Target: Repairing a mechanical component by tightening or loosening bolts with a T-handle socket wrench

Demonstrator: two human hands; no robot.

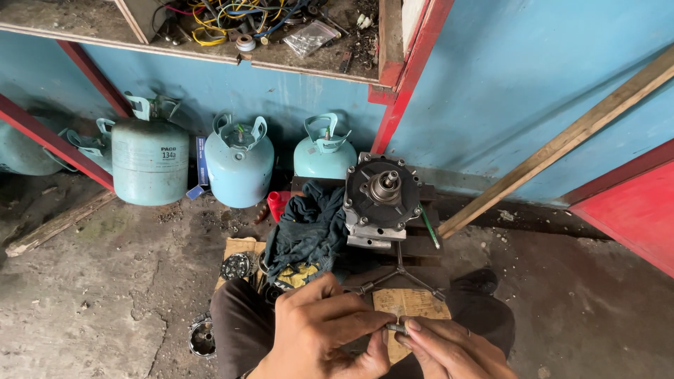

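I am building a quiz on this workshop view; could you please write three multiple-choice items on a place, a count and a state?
1. Where does the dark cloth lie?
A. left of the compressor
B. on the shelf
C. behind the cylinders

2. How many pale blue gas cylinders stand fully in view along the wall?
A. one
B. three
C. six

3. What are the hands doing?
A. resting apart
B. gripping the cloth
C. pinching one small metal part

Answers: 1 A, cloth borders the compressor's left. 2 B, three in a row. 3 C, left hand and right hand meet on it.
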